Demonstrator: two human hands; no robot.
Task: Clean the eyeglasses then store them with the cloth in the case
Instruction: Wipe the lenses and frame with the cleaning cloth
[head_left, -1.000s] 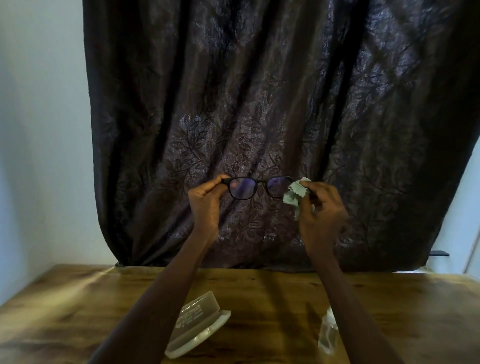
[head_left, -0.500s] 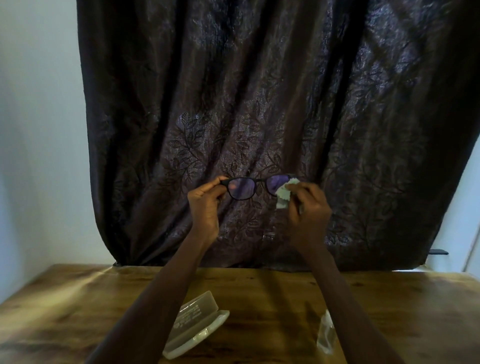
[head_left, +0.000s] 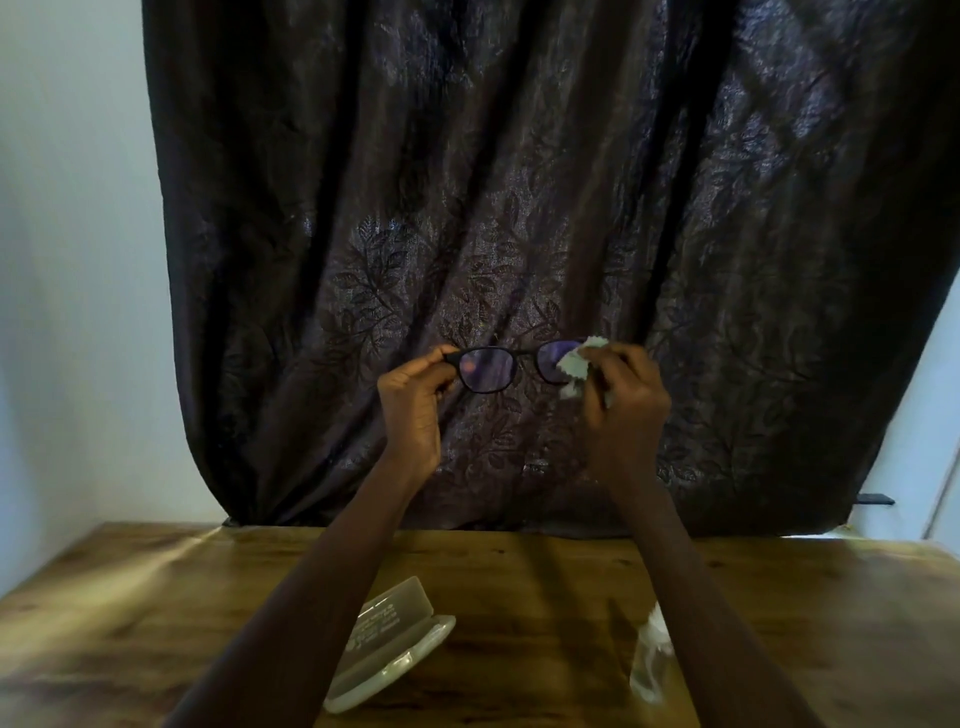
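Head view. Both of my forearms rise from the lower edge and lift the hands to mid-frame, well above the table (head_left: 130, 623) and in front of a dark curtain (head_left: 519, 208).

Left hand (head_left: 413, 410): wrist upright, back of the hand toward me. Its fingers (head_left: 440, 357) are curled and pinch the left end of the glasses (head_left: 488, 369) at the corner of the frame.

Glasses: dark-framed, held level in the air between the two hands, the lenses facing me. I cannot see the temples.

Right hand (head_left: 626, 405): wrist upright and tilted slightly inward. Its fingers (head_left: 618, 356) are pressed together and pinch a pale cloth (head_left: 574, 364) against the right lens; the cloth covers the outer part of that lens, and its zigzag edge shows above the rim.

Case (head_left: 384, 644): translucent, lying open on the table just beside my left forearm, which hides part of it. A small clear object (head_left: 649, 660) lies beside my right forearm; I cannot tell what it is.
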